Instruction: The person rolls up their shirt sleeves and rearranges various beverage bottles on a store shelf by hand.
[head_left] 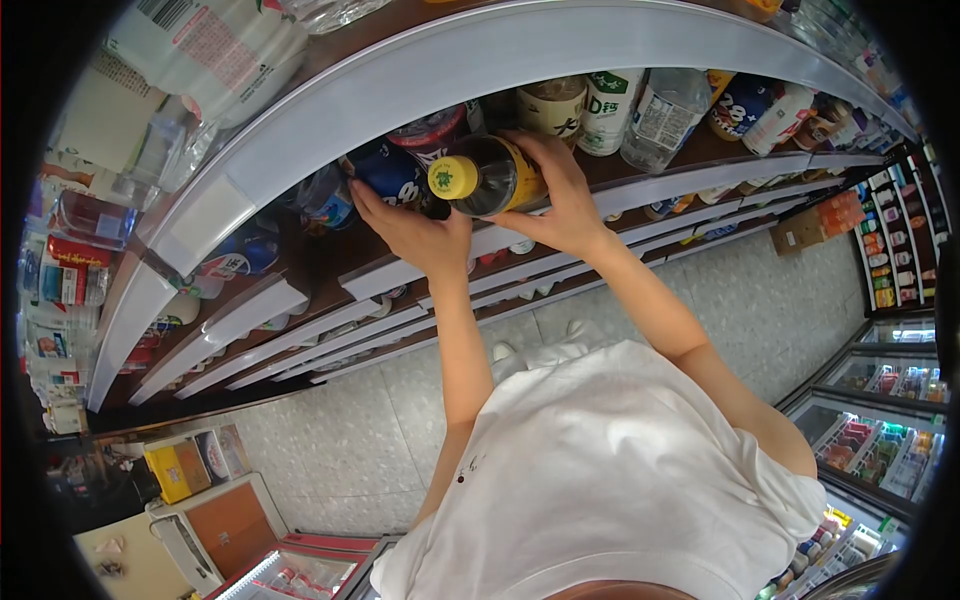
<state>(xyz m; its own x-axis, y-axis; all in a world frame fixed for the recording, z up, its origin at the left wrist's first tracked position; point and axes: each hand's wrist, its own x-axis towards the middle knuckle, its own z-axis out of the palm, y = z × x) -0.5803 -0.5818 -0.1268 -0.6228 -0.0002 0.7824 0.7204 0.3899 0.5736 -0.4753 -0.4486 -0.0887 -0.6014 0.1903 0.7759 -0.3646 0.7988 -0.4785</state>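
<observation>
My right hand (562, 200) is closed round a dark bottle with a yellow cap (455, 178) and a yellow label, tilted with its cap toward me at the shelf's front. My left hand (420, 235) is around a dark blue bottle (385, 168) with white figures on it, fingers along its left side and thumb on the right below the yellow cap. Part of the blue bottle is hidden by this hand. Behind the two bottles stands a bottle with a dark pink and purple wrap (428, 128).
To the right on the same shelf are a bottle with a cream label (553, 105), a white and green bottle (608, 110) and a clear bottle (665, 118). A shelf edge (400, 62) arches above my hands. Cardboard boxes (797, 232) and glass-door coolers (870, 430) are at right.
</observation>
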